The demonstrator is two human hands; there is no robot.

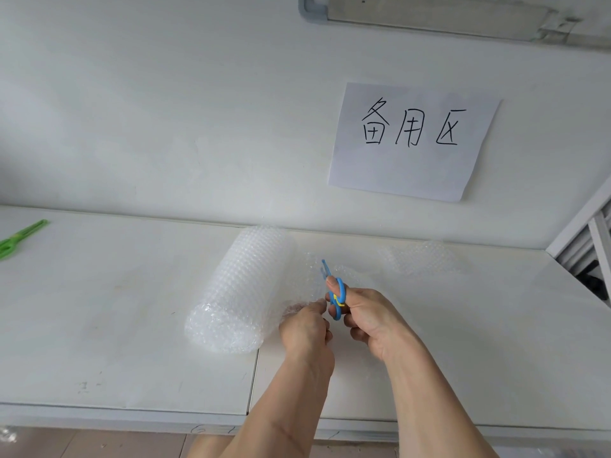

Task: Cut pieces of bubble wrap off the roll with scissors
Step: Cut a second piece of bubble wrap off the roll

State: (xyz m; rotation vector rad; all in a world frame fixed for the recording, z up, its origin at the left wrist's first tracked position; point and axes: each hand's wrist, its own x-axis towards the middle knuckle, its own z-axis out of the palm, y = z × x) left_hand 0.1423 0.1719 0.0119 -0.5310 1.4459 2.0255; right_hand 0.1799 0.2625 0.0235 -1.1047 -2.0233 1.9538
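A single head-worn camera looked forward and down from the person's own standpoint, close over the white worktop (132, 309). It faced the wall (165, 110) behind; its wide angle bent the edges.

Plain packing workroom; white bench (132, 309); handwritten wall sign (413, 140)
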